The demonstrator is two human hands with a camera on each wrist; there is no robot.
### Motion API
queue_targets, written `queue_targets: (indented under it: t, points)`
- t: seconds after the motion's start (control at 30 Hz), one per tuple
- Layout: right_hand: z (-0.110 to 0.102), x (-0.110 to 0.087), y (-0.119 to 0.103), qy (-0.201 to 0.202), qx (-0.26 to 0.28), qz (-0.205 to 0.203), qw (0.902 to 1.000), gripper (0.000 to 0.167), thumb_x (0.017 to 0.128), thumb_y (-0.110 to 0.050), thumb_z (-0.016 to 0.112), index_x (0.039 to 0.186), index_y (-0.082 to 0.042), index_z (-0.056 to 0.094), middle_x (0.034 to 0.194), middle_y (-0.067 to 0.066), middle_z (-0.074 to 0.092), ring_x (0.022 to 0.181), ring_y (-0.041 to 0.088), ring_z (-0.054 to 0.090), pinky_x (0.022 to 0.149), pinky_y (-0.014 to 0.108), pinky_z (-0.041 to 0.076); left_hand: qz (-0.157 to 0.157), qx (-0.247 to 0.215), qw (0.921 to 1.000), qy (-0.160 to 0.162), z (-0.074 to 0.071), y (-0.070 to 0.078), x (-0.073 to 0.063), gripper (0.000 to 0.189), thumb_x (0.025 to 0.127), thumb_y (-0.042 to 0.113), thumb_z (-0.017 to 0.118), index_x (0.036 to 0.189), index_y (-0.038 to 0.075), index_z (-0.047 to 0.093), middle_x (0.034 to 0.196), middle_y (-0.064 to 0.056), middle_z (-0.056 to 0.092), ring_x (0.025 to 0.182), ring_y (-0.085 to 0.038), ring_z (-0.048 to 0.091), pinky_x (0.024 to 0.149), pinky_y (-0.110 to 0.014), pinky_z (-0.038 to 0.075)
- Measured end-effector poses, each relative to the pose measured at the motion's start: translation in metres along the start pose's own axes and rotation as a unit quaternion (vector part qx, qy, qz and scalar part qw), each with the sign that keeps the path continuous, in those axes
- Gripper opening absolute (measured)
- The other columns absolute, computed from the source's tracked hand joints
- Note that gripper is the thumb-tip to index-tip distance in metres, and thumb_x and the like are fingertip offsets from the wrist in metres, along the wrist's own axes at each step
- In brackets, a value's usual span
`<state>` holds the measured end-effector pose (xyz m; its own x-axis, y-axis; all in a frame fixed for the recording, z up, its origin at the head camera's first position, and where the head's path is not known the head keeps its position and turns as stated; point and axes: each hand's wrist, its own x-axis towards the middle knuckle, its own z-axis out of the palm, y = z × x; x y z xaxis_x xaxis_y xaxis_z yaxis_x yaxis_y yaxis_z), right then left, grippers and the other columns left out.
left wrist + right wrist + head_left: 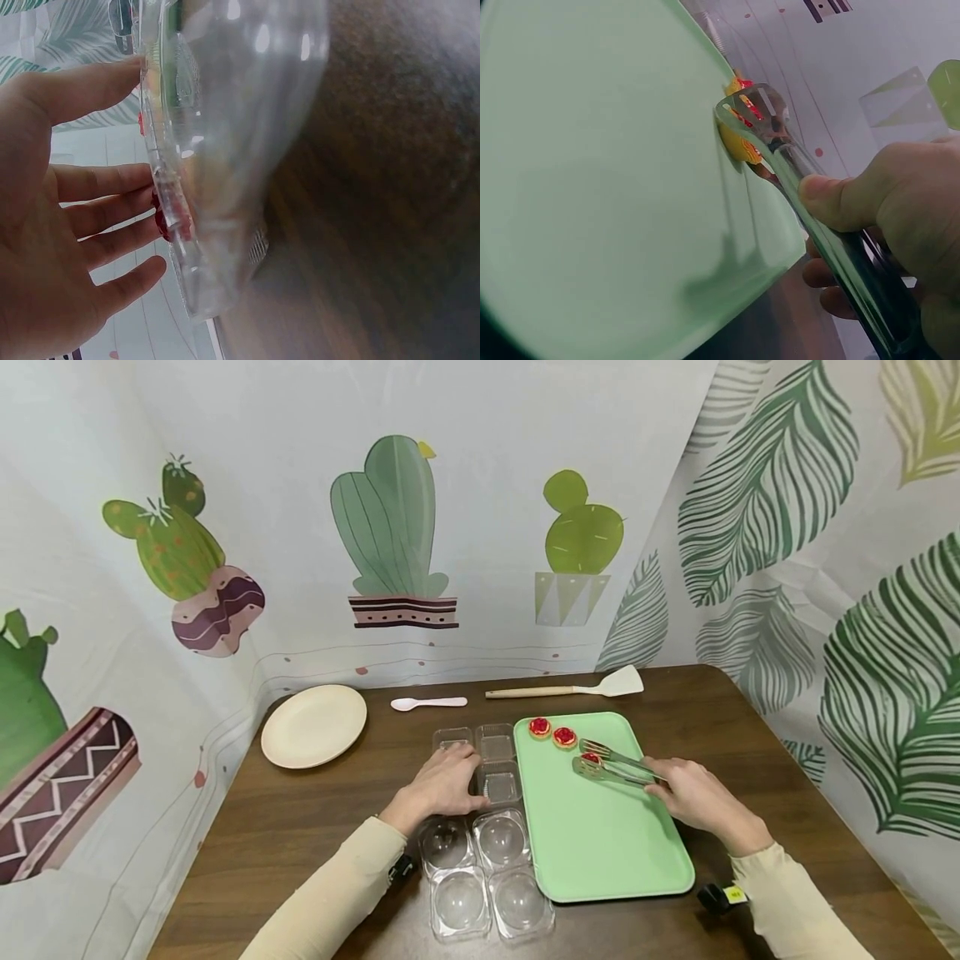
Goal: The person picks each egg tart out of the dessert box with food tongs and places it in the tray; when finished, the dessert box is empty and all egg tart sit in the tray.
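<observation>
My right hand point(693, 793) grips a pair of metal tongs point(829, 259) over the light green tray point(600, 843). Between the slotted tips is a small red-topped tart point(592, 759), on the tray's surface. Two more such tarts point(539, 728) point(565, 737) sit at the tray's far left corner. My left hand point(444, 781) rests on the clear plastic containers left of the tray, thumb and fingertips touching a rim point(156, 161). Something red point(161, 217) shows by those fingertips; the compartment under the hand is hidden. Domed clear lids point(501, 841) lie nearest me.
A cream plate point(313, 727) stands at the back left. Behind the containers lie a small pale spoon point(429, 702) and a white spatula point(621, 682) with a wooden handle. A patterned cloth point(487, 527) hangs behind the brown table point(247, 860).
</observation>
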<state>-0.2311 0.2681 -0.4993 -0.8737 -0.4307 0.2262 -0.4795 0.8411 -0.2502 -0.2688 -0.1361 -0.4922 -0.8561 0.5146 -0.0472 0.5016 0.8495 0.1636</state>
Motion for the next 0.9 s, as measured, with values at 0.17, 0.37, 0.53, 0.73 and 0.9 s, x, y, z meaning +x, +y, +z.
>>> queue_targets:
  t: [0.17,0.37,0.53,0.73,0.9]
  points:
    - [-0.001,-0.001,0.000,-0.009,-0.002,0.005,0.9999,0.044,0.086,-0.015,0.073,0.123,0.006,0.062,0.112,0.023,0.068,0.098,0.037,0.067,0.076,0.049,0.056,0.003,0.003,1.0000,-0.001,0.000,0.000,0.000,0.070,0.076,0.054,0.074,0.128,0.009,0.061,0.139,-0.010,0.052,0.138,-0.034,0.040,0.116,-0.052,0.030]
    - [-0.003,-0.002,-0.001,-0.013,0.003,0.014,0.9998,0.047,0.086,-0.018,0.074,0.124,0.006,0.062,0.115,0.024,0.067,0.104,0.040,0.065,0.081,0.052,0.055,0.000,0.002,1.0000,-0.008,0.000,0.001,0.000,0.072,0.077,0.055,0.073,0.130,0.007,0.059,0.142,-0.012,0.050,0.139,-0.034,0.039,0.116,-0.053,0.028]
    - [-0.006,-0.003,-0.001,-0.015,0.014,0.021,0.9996,0.047,0.086,-0.018,0.074,0.125,0.004,0.061,0.116,0.024,0.066,0.102,0.039,0.066,0.080,0.051,0.055,-0.001,0.004,0.9999,-0.010,-0.001,0.000,0.000,0.072,0.077,0.055,0.073,0.130,0.008,0.059,0.143,-0.012,0.049,0.139,-0.034,0.038,0.117,-0.053,0.027]
    - [-0.009,-0.003,-0.001,-0.017,0.015,0.024,0.9995,0.048,0.086,-0.018,0.073,0.127,0.005,0.060,0.117,0.025,0.066,0.102,0.039,0.065,0.080,0.052,0.055,-0.004,0.005,0.9999,-0.012,-0.001,0.000,0.000,0.072,0.078,0.055,0.073,0.131,0.009,0.058,0.144,-0.011,0.049,0.140,-0.034,0.037,0.117,-0.053,0.026]
    - [-0.012,-0.002,-0.002,-0.002,0.012,0.015,0.9998,0.048,0.086,-0.016,0.073,0.126,0.007,0.060,0.117,0.026,0.066,0.102,0.040,0.065,0.079,0.052,0.055,-0.003,-0.002,0.9999,-0.010,0.001,0.000,0.000,0.073,0.077,0.054,0.073,0.131,0.008,0.058,0.144,-0.012,0.048,0.140,-0.034,0.037,0.118,-0.052,0.026]
